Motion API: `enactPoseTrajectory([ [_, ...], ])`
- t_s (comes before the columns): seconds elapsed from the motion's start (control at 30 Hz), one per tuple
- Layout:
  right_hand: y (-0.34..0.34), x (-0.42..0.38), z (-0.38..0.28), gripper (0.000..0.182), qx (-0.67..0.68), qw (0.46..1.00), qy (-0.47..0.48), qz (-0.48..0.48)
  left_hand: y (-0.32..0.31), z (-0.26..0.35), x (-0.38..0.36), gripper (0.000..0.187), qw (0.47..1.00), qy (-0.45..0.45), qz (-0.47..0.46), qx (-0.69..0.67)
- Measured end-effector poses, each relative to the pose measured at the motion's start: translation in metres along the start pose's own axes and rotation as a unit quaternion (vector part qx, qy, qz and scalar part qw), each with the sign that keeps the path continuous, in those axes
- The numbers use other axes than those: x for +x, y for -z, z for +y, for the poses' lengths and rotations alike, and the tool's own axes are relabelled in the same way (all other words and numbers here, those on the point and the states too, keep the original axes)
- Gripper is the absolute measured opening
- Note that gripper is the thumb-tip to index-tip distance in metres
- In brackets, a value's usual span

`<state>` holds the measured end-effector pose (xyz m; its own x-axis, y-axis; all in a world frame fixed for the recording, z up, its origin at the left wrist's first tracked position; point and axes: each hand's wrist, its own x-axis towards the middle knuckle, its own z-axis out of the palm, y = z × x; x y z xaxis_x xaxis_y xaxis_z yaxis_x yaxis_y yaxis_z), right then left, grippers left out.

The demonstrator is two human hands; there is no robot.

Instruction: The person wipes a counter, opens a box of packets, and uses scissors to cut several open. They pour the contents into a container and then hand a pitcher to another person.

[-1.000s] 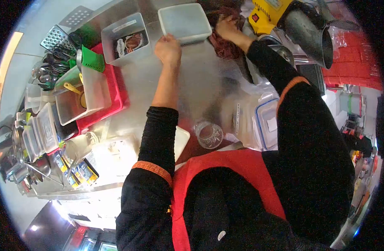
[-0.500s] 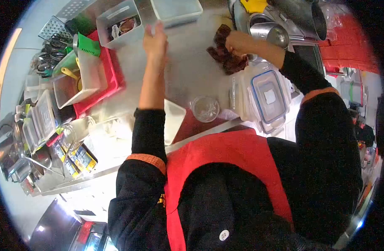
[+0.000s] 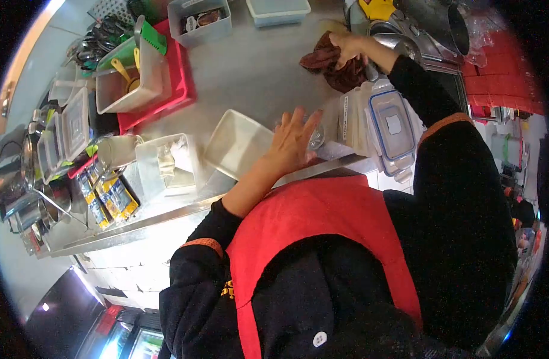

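Note:
A crumpled brown cloth lies on the metal counter at the upper right, and my right hand has its fingers closed on it. My left hand is near the counter's front edge with its fingers spread. Those fingers overlap a clear round bowl, hiding much of it. Left of this hand sits a shallow whitish container, partly behind my wrist. Stacked clear lids, the top one with a blue seal, stand right of the bowl.
A red tray on the left carries a clear bin with yellow-handled utensils. Plastic tubs and a lidded box line the back. A container with white contents sits front left. Metal pans crowd the back right.
My left hand has come down from the back of the counter to the clear bowl at the front, fingers spreading. My right hand remains on the brown cloth, which has shifted shape. The view has shifted.

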<state>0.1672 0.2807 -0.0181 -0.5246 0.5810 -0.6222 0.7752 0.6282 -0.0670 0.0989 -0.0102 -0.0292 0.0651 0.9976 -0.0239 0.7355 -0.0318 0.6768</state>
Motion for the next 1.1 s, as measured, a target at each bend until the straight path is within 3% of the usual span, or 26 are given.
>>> enactPoseTrajectory([
  [0.13,-0.024,0.012,-0.023,0.073,-0.066,0.996,0.063,0.017,-0.008,-0.006,0.001,0.079,0.997,-0.038,0.066,-0.029],
  [0.2,-0.05,0.034,-0.024,0.063,-0.068,0.962,0.245,0.103,-0.008,-0.007,0.001,0.07,0.994,-0.031,0.091,-0.048],
  [0.33,-0.068,-0.002,-0.058,0.049,0.02,0.973,0.23,-0.006,0.004,-0.004,-0.003,0.068,0.975,-0.077,0.183,-0.099],
  [0.4,-0.078,-0.023,-0.065,0.04,-0.097,0.891,0.438,0.075,0.022,-0.001,-0.009,0.067,0.964,-0.069,0.229,-0.114],
  [0.43,-0.08,-0.032,-0.072,0.04,-0.096,0.891,0.438,0.075,0.035,0.0,-0.012,0.067,0.965,-0.069,0.228,-0.113],
  [0.5,-0.076,-0.043,-0.087,0.037,-0.217,0.895,0.369,-0.124,0.064,-0.001,-0.02,0.067,0.963,-0.017,0.25,-0.102],
  [0.53,-0.068,-0.041,-0.087,0.037,-0.218,0.894,0.371,-0.124,0.075,-0.004,-0.024,0.067,0.963,-0.015,0.251,-0.101],
  [0.6,-0.043,-0.03,-0.086,0.039,-0.062,0.905,0.352,-0.23,0.094,-0.017,-0.03,0.069,0.952,-0.005,0.3,-0.054],
  [0.7,-0.018,0.014,-0.07,0.045,-0.03,0.961,0.272,-0.028,0.116,-0.05,-0.047,0.066,0.939,0.065,0.338,-0.019],
  [0.8,-0.034,0.034,-0.063,0.056,-0.051,0.956,0.227,0.176,0.146,-0.056,-0.072,0.064,0.918,0.123,0.378,0.005],
  [0.83,-0.046,0.03,-0.072,0.063,-0.058,0.969,0.182,0.155,0.149,-0.071,-0.082,0.062,0.906,0.102,0.41,-0.022],
  [0.93,-0.069,-0.002,-0.095,0.067,-0.097,0.942,0.26,0.188,0.165,-0.082,-0.112,0.065,0.868,0.153,0.472,-0.012],
  [1.07,-0.097,-0.009,-0.089,0.067,-0.178,0.944,0.274,0.032,0.184,-0.084,-0.147,0.068,0.838,0.19,0.508,0.056],
  [1.1,-0.09,-0.019,-0.095,0.067,-0.18,0.941,0.285,0.033,0.186,-0.083,-0.156,0.067,0.833,0.194,0.516,0.053],
])
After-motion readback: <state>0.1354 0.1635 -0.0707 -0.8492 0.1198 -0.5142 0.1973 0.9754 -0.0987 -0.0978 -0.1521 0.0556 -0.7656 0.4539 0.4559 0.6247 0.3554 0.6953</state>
